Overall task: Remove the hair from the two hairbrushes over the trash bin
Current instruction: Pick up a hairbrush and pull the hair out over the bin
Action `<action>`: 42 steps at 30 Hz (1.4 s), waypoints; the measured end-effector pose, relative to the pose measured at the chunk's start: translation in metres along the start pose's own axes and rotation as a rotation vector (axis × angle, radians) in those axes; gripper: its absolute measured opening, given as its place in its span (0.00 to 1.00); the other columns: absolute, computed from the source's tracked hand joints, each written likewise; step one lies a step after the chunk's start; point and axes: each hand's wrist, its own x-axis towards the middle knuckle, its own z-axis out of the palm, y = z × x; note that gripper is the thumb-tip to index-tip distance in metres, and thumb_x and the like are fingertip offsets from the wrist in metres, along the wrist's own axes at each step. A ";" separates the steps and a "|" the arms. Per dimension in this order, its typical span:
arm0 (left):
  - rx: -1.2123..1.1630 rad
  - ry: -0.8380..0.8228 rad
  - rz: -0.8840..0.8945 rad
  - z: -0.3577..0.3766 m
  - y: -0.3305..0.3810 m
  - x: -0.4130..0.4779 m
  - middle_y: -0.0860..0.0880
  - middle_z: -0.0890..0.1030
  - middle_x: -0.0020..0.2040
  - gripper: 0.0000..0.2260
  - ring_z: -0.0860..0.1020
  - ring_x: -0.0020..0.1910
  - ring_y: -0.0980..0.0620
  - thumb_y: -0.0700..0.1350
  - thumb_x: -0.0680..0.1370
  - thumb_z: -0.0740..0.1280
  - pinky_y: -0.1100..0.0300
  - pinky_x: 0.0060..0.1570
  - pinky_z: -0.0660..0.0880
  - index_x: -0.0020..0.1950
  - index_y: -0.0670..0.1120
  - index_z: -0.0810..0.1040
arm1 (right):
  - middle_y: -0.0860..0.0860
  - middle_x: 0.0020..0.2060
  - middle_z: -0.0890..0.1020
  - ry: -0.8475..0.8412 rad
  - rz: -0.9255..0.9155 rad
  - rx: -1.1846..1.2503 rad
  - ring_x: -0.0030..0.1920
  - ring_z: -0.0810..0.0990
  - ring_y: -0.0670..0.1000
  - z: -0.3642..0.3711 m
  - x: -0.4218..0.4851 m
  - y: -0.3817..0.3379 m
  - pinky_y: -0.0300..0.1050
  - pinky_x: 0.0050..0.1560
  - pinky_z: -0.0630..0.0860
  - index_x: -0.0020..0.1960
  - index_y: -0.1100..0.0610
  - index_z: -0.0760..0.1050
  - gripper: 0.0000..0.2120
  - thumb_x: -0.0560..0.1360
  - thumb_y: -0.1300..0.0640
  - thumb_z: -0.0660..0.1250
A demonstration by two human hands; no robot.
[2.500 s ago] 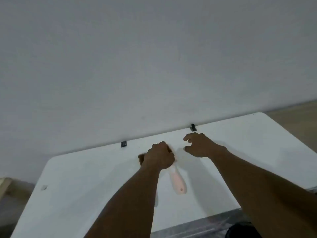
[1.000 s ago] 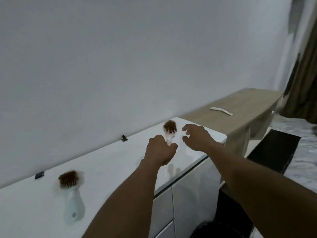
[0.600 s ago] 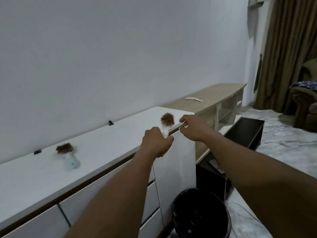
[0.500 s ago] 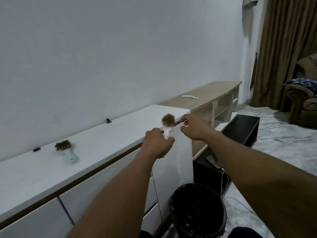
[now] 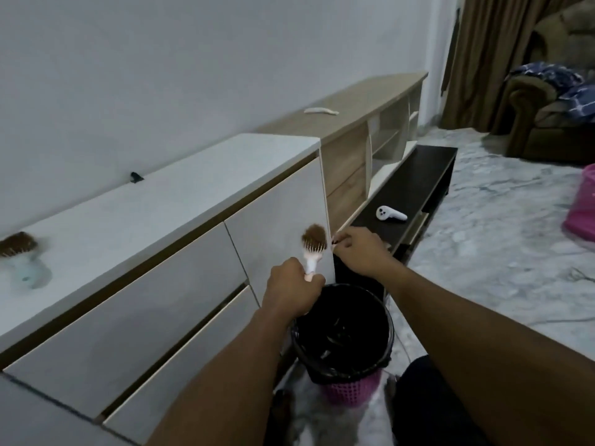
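Note:
My left hand (image 5: 291,291) grips the handle of a pale pink hairbrush (image 5: 311,249), held upright with a clump of brown hair on its bristles. It hangs just above the far rim of a trash bin (image 5: 343,368), a pink basket lined with a black bag, which stands on the floor below. My right hand (image 5: 359,249) is beside the brush head on its right, fingers pinched together near the hair. A second, light blue hairbrush (image 5: 22,257) with brown hair lies on the white cabinet top (image 5: 154,207) at far left.
White drawer fronts (image 5: 128,300) run along the left. A wooden shelf unit (image 5: 360,123) and a low black stand (image 5: 415,178) with a white controller (image 5: 390,214) are behind the bin. An armchair (image 5: 547,107) and a pink tub (image 5: 582,207) stand at right.
I lifted the pink brush off the cabinet top and carried it right and down to above the trash bin. My right hand followed alongside and closed in on the brush head.

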 end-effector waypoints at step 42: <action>-0.476 -0.494 -0.698 0.301 -0.202 0.096 0.37 0.80 0.44 0.09 0.73 0.20 0.48 0.50 0.83 0.63 0.63 0.18 0.67 0.57 0.45 0.69 | 0.55 0.35 0.84 -0.085 0.590 0.158 0.31 0.83 0.50 0.251 0.128 0.288 0.35 0.27 0.76 0.38 0.58 0.76 0.11 0.75 0.56 0.74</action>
